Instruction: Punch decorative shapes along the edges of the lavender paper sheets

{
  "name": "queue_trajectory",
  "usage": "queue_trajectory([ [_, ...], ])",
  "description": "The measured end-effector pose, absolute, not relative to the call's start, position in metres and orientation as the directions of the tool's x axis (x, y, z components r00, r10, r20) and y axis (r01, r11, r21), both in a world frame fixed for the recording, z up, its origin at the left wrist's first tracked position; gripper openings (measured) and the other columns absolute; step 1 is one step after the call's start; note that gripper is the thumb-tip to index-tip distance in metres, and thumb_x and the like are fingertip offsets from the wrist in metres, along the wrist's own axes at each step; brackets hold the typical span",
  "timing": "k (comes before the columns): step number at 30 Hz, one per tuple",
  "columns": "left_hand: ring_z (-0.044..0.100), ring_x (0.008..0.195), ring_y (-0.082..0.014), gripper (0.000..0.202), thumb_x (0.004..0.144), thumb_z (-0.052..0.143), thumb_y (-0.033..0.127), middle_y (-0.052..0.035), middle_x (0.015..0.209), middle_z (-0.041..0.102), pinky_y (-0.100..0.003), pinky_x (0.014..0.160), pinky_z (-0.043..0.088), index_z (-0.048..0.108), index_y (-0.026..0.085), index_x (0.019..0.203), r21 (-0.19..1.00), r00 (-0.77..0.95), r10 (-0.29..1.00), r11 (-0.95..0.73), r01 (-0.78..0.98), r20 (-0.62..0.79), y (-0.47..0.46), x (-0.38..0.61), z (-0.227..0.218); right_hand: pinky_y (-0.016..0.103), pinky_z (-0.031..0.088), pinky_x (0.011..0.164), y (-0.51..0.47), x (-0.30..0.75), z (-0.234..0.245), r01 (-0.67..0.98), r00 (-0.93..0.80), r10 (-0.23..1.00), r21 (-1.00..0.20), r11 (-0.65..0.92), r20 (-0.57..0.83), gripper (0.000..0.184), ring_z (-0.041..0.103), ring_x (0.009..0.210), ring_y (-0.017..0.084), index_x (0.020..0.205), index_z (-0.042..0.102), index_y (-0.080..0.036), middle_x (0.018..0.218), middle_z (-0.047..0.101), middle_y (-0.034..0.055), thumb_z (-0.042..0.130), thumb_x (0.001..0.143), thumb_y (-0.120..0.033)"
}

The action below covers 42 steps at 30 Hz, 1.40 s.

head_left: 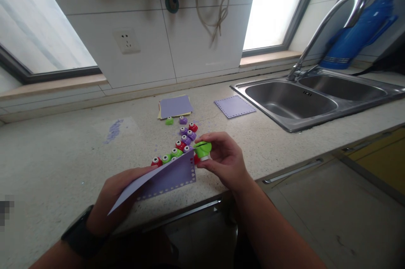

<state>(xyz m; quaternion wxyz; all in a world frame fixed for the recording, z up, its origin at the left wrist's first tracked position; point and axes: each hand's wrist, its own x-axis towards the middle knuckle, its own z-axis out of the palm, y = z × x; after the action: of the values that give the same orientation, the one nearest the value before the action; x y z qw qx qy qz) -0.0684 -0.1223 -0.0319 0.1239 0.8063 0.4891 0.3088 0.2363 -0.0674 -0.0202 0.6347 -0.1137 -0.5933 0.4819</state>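
My left hand (122, 188) grips a purple sheet of paper (167, 180) by its left side, tilted above the counter's front edge. Small punched holes run along two of the sheet's edges. Between the thumb and fingers of my right hand (226, 159) is a green craft punch (203, 150), at the sheet's upper right corner. Whether the paper sits inside its slot I cannot tell. Just behind the sheet stand several small craft punches in red, green and purple, among them a red punch (193, 127) and a purple punch (183, 120). The sheet partly hides some of them.
A stack of purple and cream paper (175, 106) lies behind the punches. Right of it is a purple sheet with a punched border (235, 106). Purple paper bits (114, 131) lie at left. A double steel sink (287, 99) with a faucet and a blue thermos (354, 34) stands at right.
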Motion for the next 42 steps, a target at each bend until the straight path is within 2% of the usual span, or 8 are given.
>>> queue_trajectory([
  [5,0.077,0.093,-0.0208,0.028,0.097,0.059,0.035,0.0008,0.113,0.08,-0.027,0.089,0.057,0.072,0.032,0.122,0.484,0.322,0.867,-0.483,0.729,0.38,-0.121,-0.071,-0.038,0.035,0.056,0.095,-0.066,0.236,-0.022,-0.497,-0.217,0.753,-0.734,0.462,0.621,0.055,0.068,0.108,0.019,0.116,0.067,-0.031,0.112,0.071,0.0026,0.087,0.071,-0.007],
  [10,0.078,0.089,-0.0205,0.026,0.096,0.06,0.036,0.0002,0.108,0.082,-0.025,0.084,0.058,0.075,0.032,0.116,0.481,0.308,0.864,-0.483,0.732,0.399,-0.121,-0.065,-0.034,0.032,0.058,0.085,-0.065,0.235,-0.023,-0.474,-0.232,0.793,-0.778,0.413,0.563,0.054,0.068,0.098,0.018,0.114,0.067,-0.03,0.108,0.071,0.0024,0.09,0.068,-0.013],
  [17,0.078,0.083,-0.0203,0.025,0.096,0.059,0.029,-0.0008,0.101,0.082,-0.027,0.082,0.06,0.075,0.031,0.115,0.428,0.35,0.83,-0.532,0.731,0.434,-0.12,-0.06,-0.027,0.032,0.056,0.092,-0.064,0.236,-0.024,-0.474,-0.271,0.812,-0.806,0.354,0.516,0.059,0.066,0.101,0.018,0.12,0.069,-0.031,0.112,0.068,0.0021,0.09,0.068,-0.015],
  [23,0.075,0.067,-0.0182,0.017,0.091,0.064,0.03,0.0002,0.084,0.082,-0.025,0.072,0.062,0.077,0.026,0.101,0.404,0.346,0.793,-0.569,0.716,0.502,-0.121,-0.048,-0.017,0.033,0.056,0.09,-0.066,0.237,-0.017,-0.45,-0.333,0.802,-0.831,0.327,0.496,0.051,0.064,0.098,0.018,0.118,0.07,-0.028,0.108,0.068,0.0031,0.088,0.071,-0.017],
  [26,0.072,0.056,-0.0171,0.015,0.09,0.064,0.032,0.0031,0.071,0.079,-0.024,0.066,0.061,0.079,0.026,0.09,0.474,0.311,0.853,-0.498,0.726,0.42,-0.123,-0.044,-0.015,0.03,0.058,0.085,-0.066,0.237,-0.014,-0.47,-0.37,0.796,-0.836,0.285,0.479,0.047,0.063,0.094,0.016,0.113,0.071,-0.028,0.105,0.067,0.0024,0.087,0.071,-0.017],
  [29,0.074,0.059,-0.0196,0.016,0.089,0.066,0.036,0.0028,0.071,0.079,-0.024,0.061,0.062,0.078,0.026,0.083,0.603,0.232,0.913,-0.397,0.692,0.334,-0.126,-0.044,-0.016,0.027,0.058,0.077,-0.064,0.238,-0.014,-0.495,-0.402,0.804,-0.843,0.211,0.437,0.045,0.063,0.085,0.014,0.109,0.071,-0.027,0.097,0.065,0.0005,0.088,0.069,-0.015],
  [36,0.078,0.071,-0.0284,0.02,0.083,0.074,0.044,-0.003,0.086,0.083,-0.032,0.059,0.065,0.078,0.026,0.088,0.884,0.1,0.986,-0.165,0.437,0.135,-0.127,-0.045,-0.017,0.025,0.057,0.069,-0.059,0.239,-0.022,-0.499,-0.476,0.854,-0.864,-0.068,0.208,0.036,0.064,0.076,0.012,0.105,0.069,-0.023,0.086,0.065,-0.0019,0.087,0.074,-0.024],
  [42,0.079,0.077,-0.0297,0.022,0.087,0.07,0.043,-0.003,0.09,0.083,-0.035,0.064,0.067,0.08,0.027,0.098,0.958,0.154,0.986,0.009,0.287,-0.056,-0.124,-0.047,-0.021,0.024,0.054,0.07,-0.059,0.239,-0.02,-0.491,-0.516,0.853,-0.843,-0.218,0.079,0.035,0.064,0.073,0.011,0.099,0.069,-0.02,0.085,0.069,-0.0019,0.089,0.07,-0.019],
])
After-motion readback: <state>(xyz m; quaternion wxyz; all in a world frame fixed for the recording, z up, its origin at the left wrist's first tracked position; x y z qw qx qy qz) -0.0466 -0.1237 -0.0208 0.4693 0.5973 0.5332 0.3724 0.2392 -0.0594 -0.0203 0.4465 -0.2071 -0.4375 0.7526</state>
